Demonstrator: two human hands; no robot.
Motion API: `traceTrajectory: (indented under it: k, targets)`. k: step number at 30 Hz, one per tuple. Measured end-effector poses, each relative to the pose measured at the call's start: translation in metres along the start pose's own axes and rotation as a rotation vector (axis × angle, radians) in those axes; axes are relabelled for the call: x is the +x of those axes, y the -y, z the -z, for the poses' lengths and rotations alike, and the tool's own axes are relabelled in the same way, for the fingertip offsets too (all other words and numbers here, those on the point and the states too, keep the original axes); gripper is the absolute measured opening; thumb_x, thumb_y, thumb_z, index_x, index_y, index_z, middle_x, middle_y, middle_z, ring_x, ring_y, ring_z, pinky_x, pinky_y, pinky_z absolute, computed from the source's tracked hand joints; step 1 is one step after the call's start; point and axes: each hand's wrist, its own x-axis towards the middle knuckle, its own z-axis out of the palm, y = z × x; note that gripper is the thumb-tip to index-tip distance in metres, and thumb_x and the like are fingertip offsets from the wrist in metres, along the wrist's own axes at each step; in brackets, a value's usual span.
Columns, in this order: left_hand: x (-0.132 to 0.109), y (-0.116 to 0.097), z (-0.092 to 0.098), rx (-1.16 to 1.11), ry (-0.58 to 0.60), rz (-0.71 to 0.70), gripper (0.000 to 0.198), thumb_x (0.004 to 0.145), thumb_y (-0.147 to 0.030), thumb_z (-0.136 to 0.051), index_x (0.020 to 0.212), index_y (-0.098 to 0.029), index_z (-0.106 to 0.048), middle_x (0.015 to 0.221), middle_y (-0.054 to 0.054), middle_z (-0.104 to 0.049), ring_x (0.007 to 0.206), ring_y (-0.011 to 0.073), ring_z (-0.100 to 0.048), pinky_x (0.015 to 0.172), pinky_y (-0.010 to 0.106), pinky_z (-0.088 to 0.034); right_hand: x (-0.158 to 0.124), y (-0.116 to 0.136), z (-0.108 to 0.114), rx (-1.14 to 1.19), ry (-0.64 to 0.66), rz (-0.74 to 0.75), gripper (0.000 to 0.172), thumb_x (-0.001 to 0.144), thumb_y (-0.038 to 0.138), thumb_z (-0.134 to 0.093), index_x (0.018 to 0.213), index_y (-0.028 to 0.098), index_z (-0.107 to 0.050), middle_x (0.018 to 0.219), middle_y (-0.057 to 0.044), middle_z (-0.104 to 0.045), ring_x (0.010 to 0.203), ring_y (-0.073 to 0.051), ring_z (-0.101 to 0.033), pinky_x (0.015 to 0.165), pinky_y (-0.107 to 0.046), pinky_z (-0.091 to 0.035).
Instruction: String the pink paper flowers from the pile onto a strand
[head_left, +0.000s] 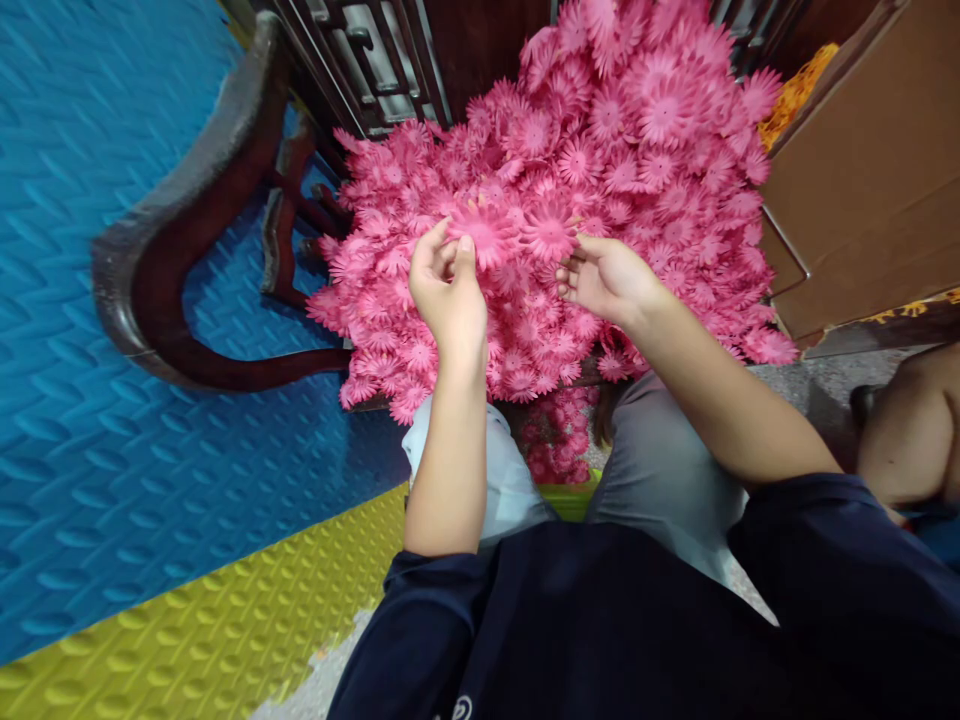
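A large heap of pink artificial flower heads (525, 130), with thin, fringe-like petals, spreads in front of me. Above the heap, my left hand (454, 285) pinches a pink flower head (487, 238) between thumb and fingers. My right hand (607, 280) is at the edge of a second pink flower head (550, 232), its thumb and index fingertip closed on the petals and the other fingers loosely curled. The two flower heads are side by side, nearly touching. Whether anything thin joins them cannot be made out.
A dark wooden chair arm (142, 260) curves at the left over blue textured matting (52, 400) with a yellow strip (225, 600). Cardboard (877, 170) stands at the right, with orange fringe (795, 95) behind it. Another person's bare limb (915, 430) shows at the right edge.
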Motion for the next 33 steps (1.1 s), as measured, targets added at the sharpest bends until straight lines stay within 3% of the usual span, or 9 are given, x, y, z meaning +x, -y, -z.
traceTrajectory:
  k: [5,9,13,17,19,24,30,33]
  targets:
    - [0.0,0.005,-0.002,-0.01,0.026,0.02,0.031,0.085,-0.044,-0.061,0.109,-0.024,-0.057,0.097,0.003,-0.065,0.1,0.0164,-0.064,0.096,0.033,-0.05,0.006,-0.002,0.008,-0.071,0.0,0.089,0.021,0.076,0.041,-0.06,0.078,0.022,-0.052,0.078,0.0,-0.057,0.08,-0.013,-0.057,0.081,-0.033,-0.049]
    - [-0.002,0.004,-0.003,-0.009,0.047,0.027,0.026,0.086,-0.038,-0.062,0.107,-0.024,-0.057,0.096,0.003,-0.066,0.095,0.015,-0.065,0.096,0.032,-0.05,0.004,0.001,0.008,-0.068,0.022,0.081,0.022,0.077,0.043,-0.06,0.079,0.023,-0.051,0.083,0.001,-0.059,0.082,-0.013,-0.057,0.087,-0.036,-0.051]
    - [-0.004,-0.003,-0.003,0.038,0.1,0.026,0.018,0.086,-0.027,-0.061,0.103,-0.022,-0.059,0.09,0.002,-0.066,0.085,0.0138,-0.065,0.09,0.031,-0.051,-0.006,0.004,0.001,-0.079,0.094,0.047,0.021,0.079,0.041,-0.059,0.076,0.023,-0.049,0.081,0.0,-0.061,0.081,-0.014,-0.058,0.086,-0.038,-0.053]
    - [-0.007,-0.009,-0.004,0.107,0.16,-0.018,0.017,0.086,-0.021,-0.06,0.102,-0.021,-0.06,0.096,0.003,-0.068,0.086,0.0141,-0.064,0.089,0.031,-0.051,-0.009,0.001,-0.005,-0.042,0.079,0.032,0.019,0.08,0.037,-0.053,0.07,0.021,-0.05,0.066,0.001,-0.057,0.07,-0.014,-0.057,0.082,-0.039,-0.054]
    - [-0.009,-0.012,-0.005,0.147,0.173,-0.029,0.016,0.084,-0.018,-0.06,0.101,-0.021,-0.061,0.094,0.002,-0.068,0.084,0.014,-0.064,0.09,0.031,-0.051,-0.01,-0.002,-0.009,-0.072,0.093,0.085,0.019,0.079,0.035,-0.055,0.069,0.02,-0.052,0.065,0.001,-0.057,0.071,-0.014,-0.058,0.083,-0.038,-0.053]
    - [-0.014,-0.021,-0.008,0.207,0.135,-0.006,0.016,0.081,-0.013,-0.061,0.096,-0.02,-0.061,0.085,0.001,-0.068,0.081,0.014,-0.064,0.089,0.031,-0.051,-0.015,-0.005,-0.015,-0.216,0.165,0.307,0.022,0.071,0.041,-0.069,0.072,0.02,-0.063,0.079,0.001,-0.066,0.094,-0.014,-0.061,0.093,-0.032,-0.047]
    - [-0.016,-0.024,-0.009,0.18,0.171,-0.005,0.013,0.081,-0.016,-0.062,0.092,-0.022,-0.061,0.089,0.001,-0.069,0.084,0.014,-0.065,0.088,0.03,-0.051,-0.014,-0.005,-0.01,-0.364,0.146,0.307,0.031,0.063,0.039,-0.079,0.059,0.018,-0.057,0.065,0.003,-0.058,0.074,-0.012,-0.056,0.08,-0.029,-0.047]
    - [-0.013,-0.021,-0.006,0.185,0.098,-0.032,0.007,0.084,-0.021,-0.06,0.092,-0.021,-0.06,0.09,0.002,-0.068,0.088,0.0145,-0.064,0.088,0.029,-0.051,-0.014,-0.005,-0.009,-0.36,0.122,0.294,0.032,0.062,0.04,-0.079,0.059,0.018,-0.056,0.063,0.003,-0.057,0.071,-0.012,-0.055,0.076,-0.03,-0.047]
